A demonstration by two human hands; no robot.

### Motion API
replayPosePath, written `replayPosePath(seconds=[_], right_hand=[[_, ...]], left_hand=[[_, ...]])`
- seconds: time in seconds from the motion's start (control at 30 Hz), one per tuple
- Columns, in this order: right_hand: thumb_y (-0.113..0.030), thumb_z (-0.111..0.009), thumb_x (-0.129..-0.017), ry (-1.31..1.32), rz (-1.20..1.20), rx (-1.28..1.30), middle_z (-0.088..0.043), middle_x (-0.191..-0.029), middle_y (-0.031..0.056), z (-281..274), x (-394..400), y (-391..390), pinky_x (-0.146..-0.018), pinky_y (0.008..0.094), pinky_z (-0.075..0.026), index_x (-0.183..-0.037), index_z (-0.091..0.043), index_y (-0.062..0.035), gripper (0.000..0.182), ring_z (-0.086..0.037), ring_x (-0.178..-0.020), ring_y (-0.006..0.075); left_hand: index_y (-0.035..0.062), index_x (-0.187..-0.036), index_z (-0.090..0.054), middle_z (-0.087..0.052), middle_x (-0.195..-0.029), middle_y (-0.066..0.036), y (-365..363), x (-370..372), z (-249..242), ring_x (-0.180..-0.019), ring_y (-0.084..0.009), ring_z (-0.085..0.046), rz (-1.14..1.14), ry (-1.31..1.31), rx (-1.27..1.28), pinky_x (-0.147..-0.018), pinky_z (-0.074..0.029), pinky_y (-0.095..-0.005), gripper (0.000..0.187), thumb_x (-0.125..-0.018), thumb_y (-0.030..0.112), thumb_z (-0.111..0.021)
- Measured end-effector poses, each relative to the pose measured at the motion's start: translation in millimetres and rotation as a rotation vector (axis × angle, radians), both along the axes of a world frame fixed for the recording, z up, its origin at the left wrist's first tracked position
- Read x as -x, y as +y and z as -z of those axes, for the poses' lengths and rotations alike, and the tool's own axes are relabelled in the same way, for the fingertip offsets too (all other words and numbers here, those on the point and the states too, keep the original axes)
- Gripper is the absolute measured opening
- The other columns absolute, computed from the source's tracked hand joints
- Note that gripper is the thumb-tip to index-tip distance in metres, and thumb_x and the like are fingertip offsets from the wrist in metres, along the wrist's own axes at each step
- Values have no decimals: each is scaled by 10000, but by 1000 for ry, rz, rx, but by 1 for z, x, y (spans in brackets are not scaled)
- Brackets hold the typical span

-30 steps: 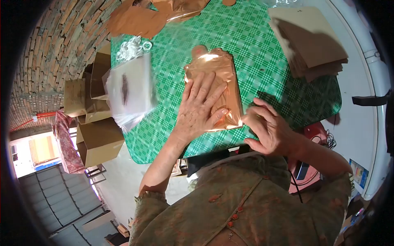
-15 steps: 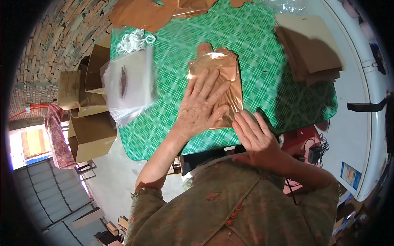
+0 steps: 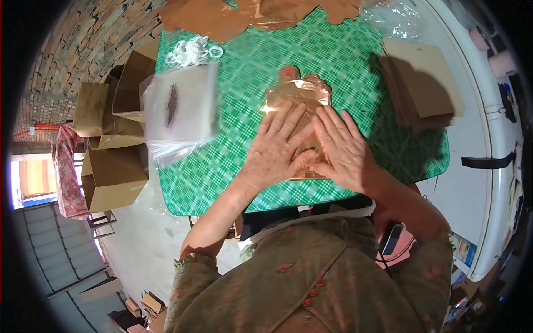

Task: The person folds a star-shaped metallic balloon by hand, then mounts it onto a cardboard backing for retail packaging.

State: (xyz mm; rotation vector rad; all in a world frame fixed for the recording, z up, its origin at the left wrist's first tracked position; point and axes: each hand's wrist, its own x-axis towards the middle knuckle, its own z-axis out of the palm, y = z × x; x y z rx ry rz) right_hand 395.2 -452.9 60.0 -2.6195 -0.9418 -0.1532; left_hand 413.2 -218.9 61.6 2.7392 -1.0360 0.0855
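"Head view: how are the hands lying?"

"Left hand [image 3: 273,149] is lying flat over the packet's [image 3: 311,99] left side, fingers straight, gripping nothing. Right hand [image 3: 347,152] is resting along its right edge, fingers straight too, no grip showing."

"Which is nearer?"

"Neither; both seem to be touching. The packet is lying under and between the fingers, long axis running away from the body, far end poking out past the fingertips."

"And around?"

"Boxes [image 3: 115,191] are standing far left of the fingers, sleeves [image 3: 194,105] lying nearer, white bands [image 3: 189,53] just beyond those. Green cloth [image 3: 236,133] is stretching beneath packet and fingers; card [image 3: 422,77] is sitting well to their right."
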Motion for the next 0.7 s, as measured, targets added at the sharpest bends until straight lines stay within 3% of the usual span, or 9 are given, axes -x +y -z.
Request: replayPosePath(seconds=[0.13,0.23,0.27,0.37,0.47,0.57,0.7], right_hand=[[-508,-716,-896,-25,34,102,-362,-1647,256,-5,-3,-5,-1276,617,-144,-1553,-405,77,933,-296,-1568,366],[-481,-730,-898,-186,143,142,-390,-1631,252,5,-34,-11,-1262,624,-165,-1544,-418,71,905,-323,-1547,380],[-416,-747,-897,-297,147,63,-528,-1474,242,3,-46,-10,-1201,582,-287,-1460,-502,55,774,-445,-1421,400],[-331,-761,-891,-113,185,-14,-593,-1265,201,-14,-72,7,-1091,514,-393,-1334,-573,35,605,-525,-1251,372],[-311,-749,-881,-190,170,80,-608,-1066,157,-14,-92,17,-939,471,-475,-1215,-621,5,478,-583,-1061,358],[-309,-733,-922,-11,252,200,-650,-1141,212,-24,-103,26,-933,477,-499,-1142,-596,17,416,-630,-1076,403],[-329,-743,-900,347,208,75,-695,-975,237,-31,-134,16,-767,461,-543,-1064,-607,51,436,-692,-901,398]], left_hand=[[190,-1591,-466,-312,-1704,-152,0,1,-1,-1593,-373,-230,-1,-12,22,-1313,-122,-528,691,-1014,566,-534],[200,-1590,-467,-315,-1702,-155,0,1,2,-1588,-375,-242,1,-19,48,-1312,-118,-531,682,-1018,566,-528],[205,-1592,-465,-319,-1701,-154,2,1,2,-1584,-377,-249,9,-12,60,-1311,-118,-533,674,-1021,559,-525],[205,-1589,-469,-324,-1698,-153,1,1,3,-1582,-379,-254,4,-30,56,-1309,-126,-534,667,-1022,552,-527],[204,-1588,-470,-328,-1695,-155,2,1,2,-1583,-381,-249,16,-35,87,-1306,-138,-536,661,-1027,549,-523],[197,-1595,-461,-327,-1696,-154,2,1,4,-1583,-375,-252,19,-52,90,-1303,-149,-537,669,-1030,551,-518],[146,-1605,-439,-340,-1689,-154,5,2,8,-1578,-372,-265,15,-64,104,-1301,-150,-538,710,-1036,566,-495]])
